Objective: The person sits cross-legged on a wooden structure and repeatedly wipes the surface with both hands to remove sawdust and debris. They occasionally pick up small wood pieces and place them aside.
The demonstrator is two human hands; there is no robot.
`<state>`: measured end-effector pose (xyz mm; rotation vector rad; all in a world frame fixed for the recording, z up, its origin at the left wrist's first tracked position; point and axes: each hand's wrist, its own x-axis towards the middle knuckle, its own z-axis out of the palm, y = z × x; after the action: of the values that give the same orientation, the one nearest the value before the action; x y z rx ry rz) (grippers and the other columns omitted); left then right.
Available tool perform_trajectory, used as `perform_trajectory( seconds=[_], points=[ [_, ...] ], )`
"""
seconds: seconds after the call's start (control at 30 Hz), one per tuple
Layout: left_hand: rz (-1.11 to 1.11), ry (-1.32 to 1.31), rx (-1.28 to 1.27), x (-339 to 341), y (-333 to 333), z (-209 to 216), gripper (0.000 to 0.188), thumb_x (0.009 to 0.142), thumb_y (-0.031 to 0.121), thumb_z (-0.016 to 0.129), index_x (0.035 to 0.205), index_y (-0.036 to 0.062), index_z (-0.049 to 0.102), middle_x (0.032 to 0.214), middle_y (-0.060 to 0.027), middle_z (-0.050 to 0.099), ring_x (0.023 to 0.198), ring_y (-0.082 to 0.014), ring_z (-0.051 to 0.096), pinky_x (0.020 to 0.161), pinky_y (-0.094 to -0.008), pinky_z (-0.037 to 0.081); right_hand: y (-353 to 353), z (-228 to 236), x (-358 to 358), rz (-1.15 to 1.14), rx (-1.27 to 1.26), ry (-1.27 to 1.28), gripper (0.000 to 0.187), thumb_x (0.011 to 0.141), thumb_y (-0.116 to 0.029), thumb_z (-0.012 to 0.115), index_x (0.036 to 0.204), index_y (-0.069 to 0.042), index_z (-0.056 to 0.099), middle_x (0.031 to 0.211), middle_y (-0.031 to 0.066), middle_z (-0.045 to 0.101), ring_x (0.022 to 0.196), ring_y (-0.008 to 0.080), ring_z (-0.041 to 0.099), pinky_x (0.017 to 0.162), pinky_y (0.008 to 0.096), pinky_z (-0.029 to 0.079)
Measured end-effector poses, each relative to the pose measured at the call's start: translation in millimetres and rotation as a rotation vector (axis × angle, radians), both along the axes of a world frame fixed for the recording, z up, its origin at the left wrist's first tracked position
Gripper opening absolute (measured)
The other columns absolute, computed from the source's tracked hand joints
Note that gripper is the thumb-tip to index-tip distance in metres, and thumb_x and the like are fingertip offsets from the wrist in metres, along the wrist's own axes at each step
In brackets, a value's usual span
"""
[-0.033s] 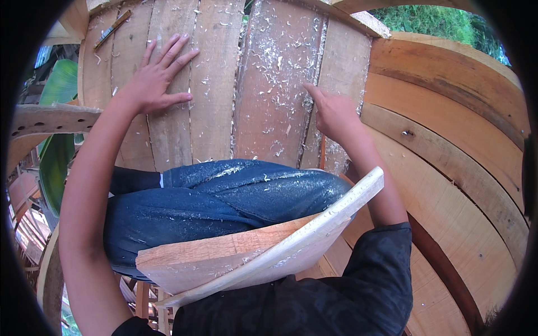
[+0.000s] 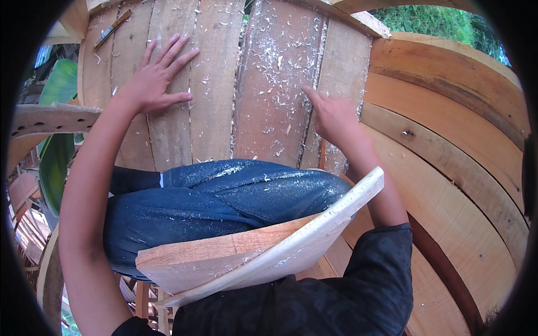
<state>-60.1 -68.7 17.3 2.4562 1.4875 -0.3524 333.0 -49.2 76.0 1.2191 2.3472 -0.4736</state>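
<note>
Curved plank (image 2: 263,255), 1 piece, resting across lap below both hands.
Likely stiff, fairly light; grip its long edges. Left hand (image 2: 154,84) flat, open, on boards (image 2: 213,101); right hand (image 2: 330,115) points, holding nothing.

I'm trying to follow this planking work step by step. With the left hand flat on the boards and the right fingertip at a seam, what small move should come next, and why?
Probably slide the right hand down along the seam it points at, feeling the joint. The left hand lies flat on the planks, shavings cover that seam, and neither hand holds a tool.
</note>
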Motion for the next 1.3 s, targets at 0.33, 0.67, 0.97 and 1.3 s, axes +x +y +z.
perform_trajectory(
  seconds=[0.33,0.67,0.97,1.3],
  points=[
    [0.004,-0.013,0.005,-1.7,-0.8,-0.8,0.092,0.083,0.073,0.048,0.156,0.0245,0.020,0.163,-0.0096,0.012,0.151,-0.0259,0.007,0.121,-0.0492,-0.003,-18.9,14.8,-5.8,-0.071,-0.077,0.062,0.064,0.078,-0.001,0.056,0.139,-0.009,0.042,0.119,0.0203,0.063,0.083,0.0354,0.069,0.073,0.0452,0.054],
    [-0.006,-0.015,0.026,-4.5,-1.6,-5.2,0.092,0.083,0.073,0.048,0.156,0.0244,0.020,0.163,-0.0103,0.012,0.151,-0.0260,0.007,0.121,-0.0494,-0.002,-35.3,26.7,-20.4,-0.006,-0.272,-0.223,0.063,0.079,-0.002,0.055,0.140,-0.009,0.042,0.124,0.0200,0.060,0.080,0.0343,0.069,0.072,0.0453,0.055],
    [0.013,-0.012,-0.028,1.9,1.7,4.8,0.093,0.082,0.073,0.048,0.156,0.0239,0.020,0.163,-0.0109,0.012,0.151,-0.0273,0.007,0.121,-0.0505,-0.002,41.2,-28.3,-3.5,-0.099,0.352,0.147,0.069,0.079,-0.001,0.054,0.145,-0.011,0.035,0.134,0.0155,0.054,0.093,0.0377,0.066,0.075,0.0466,0.054],
    [0.018,-0.003,-0.035,-1.8,-2.0,2.5,0.094,0.082,0.074,0.047,0.156,0.0243,0.020,0.163,-0.0107,0.012,0.151,-0.0269,0.006,0.121,-0.0513,-0.003,11.1,-6.4,-11.3,-0.043,-0.017,-0.079,0.062,0.080,0.000,0.051,0.140,-0.014,0.041,0.125,0.0144,0.059,0.089,0.0374,0.066,0.074,0.0470,0.053]
  ],
)
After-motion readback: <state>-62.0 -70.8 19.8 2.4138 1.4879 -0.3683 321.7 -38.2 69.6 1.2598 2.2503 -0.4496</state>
